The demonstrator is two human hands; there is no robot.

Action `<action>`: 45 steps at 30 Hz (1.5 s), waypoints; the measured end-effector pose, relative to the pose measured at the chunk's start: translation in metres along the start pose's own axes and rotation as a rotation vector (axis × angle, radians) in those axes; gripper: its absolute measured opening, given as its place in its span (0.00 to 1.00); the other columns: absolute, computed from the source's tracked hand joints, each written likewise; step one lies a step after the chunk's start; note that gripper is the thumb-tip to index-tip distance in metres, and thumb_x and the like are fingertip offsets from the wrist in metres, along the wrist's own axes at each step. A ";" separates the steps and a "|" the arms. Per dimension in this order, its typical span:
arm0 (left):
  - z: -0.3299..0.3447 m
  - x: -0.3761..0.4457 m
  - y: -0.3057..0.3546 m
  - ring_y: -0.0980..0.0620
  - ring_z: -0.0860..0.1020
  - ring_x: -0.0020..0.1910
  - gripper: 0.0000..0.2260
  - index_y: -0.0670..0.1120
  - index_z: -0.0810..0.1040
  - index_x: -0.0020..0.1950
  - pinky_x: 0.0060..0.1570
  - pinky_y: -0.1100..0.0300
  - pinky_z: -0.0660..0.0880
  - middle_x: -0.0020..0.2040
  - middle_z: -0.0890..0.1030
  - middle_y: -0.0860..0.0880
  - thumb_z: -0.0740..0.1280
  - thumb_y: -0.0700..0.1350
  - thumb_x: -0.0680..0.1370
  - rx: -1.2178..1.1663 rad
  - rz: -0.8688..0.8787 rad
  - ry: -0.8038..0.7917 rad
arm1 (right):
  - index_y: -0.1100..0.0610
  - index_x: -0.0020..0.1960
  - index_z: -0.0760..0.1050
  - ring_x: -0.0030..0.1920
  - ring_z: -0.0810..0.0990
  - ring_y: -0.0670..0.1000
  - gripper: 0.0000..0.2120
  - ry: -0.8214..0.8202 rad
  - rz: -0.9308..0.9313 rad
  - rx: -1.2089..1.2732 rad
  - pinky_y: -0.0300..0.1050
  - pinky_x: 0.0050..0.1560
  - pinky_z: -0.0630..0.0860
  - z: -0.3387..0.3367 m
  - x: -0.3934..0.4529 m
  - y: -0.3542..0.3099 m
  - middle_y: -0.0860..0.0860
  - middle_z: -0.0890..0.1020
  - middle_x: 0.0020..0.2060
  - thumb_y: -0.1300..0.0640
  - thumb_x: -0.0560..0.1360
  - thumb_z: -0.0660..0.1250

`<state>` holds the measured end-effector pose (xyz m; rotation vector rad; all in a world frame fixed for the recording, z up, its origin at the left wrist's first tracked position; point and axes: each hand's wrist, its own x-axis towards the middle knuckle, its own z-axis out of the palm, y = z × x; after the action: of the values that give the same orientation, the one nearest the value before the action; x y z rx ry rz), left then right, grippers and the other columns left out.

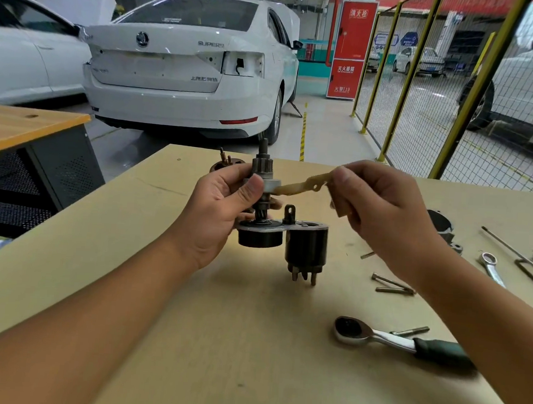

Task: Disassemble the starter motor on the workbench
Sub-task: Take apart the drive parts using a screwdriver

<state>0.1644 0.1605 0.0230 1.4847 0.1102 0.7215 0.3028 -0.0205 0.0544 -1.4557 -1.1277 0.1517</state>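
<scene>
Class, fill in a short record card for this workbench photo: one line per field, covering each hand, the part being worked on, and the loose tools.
left hand: left hand grips the starter assembly by its pinion shaft, held above the workbench
right hand: right hand pinches the cream plastic lever, whose other end meets the shaft
tools on bench: ratchet, ring spanner
loose fasteners: long bolts lying right of the assembly
</scene>
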 end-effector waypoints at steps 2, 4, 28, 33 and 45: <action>-0.002 0.001 -0.005 0.42 0.84 0.53 0.18 0.44 0.80 0.61 0.56 0.39 0.80 0.53 0.85 0.45 0.69 0.54 0.76 0.004 -0.025 0.021 | 0.58 0.50 0.81 0.29 0.72 0.42 0.11 -0.004 0.047 0.032 0.31 0.29 0.68 -0.001 -0.001 0.000 0.49 0.79 0.31 0.54 0.83 0.63; -0.005 0.003 -0.009 0.42 0.85 0.53 0.18 0.43 0.79 0.62 0.56 0.42 0.82 0.53 0.86 0.45 0.68 0.52 0.77 0.013 -0.035 0.034 | 0.58 0.49 0.82 0.27 0.70 0.43 0.11 0.006 0.102 0.052 0.33 0.27 0.66 -0.002 -0.001 -0.001 0.51 0.78 0.31 0.54 0.83 0.63; 0.002 0.009 -0.028 0.60 0.84 0.41 0.09 0.42 0.85 0.52 0.40 0.70 0.75 0.42 0.87 0.53 0.73 0.47 0.79 0.412 -0.222 0.010 | 0.60 0.51 0.75 0.24 0.59 0.49 0.07 0.132 0.641 0.405 0.38 0.25 0.55 -0.001 0.001 0.025 0.56 0.70 0.31 0.55 0.79 0.67; 0.002 0.006 -0.025 0.47 0.83 0.42 0.19 0.41 0.85 0.48 0.47 0.53 0.75 0.42 0.86 0.45 0.66 0.57 0.82 0.536 -0.224 -0.026 | 0.61 0.53 0.76 0.23 0.61 0.49 0.09 0.128 0.634 0.366 0.39 0.24 0.57 0.002 -0.001 0.029 0.55 0.71 0.30 0.55 0.78 0.68; 0.007 -0.001 -0.023 0.52 0.80 0.41 0.21 0.43 0.85 0.49 0.45 0.51 0.78 0.41 0.83 0.50 0.65 0.60 0.81 0.829 0.088 0.070 | 0.61 0.50 0.81 0.23 0.65 0.48 0.11 0.158 0.514 0.207 0.39 0.23 0.60 0.002 -0.003 0.025 0.58 0.77 0.33 0.53 0.77 0.73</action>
<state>0.1755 0.1555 0.0020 2.2600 0.4397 0.8466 0.3132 -0.0163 0.0319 -1.5140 -0.5738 0.4888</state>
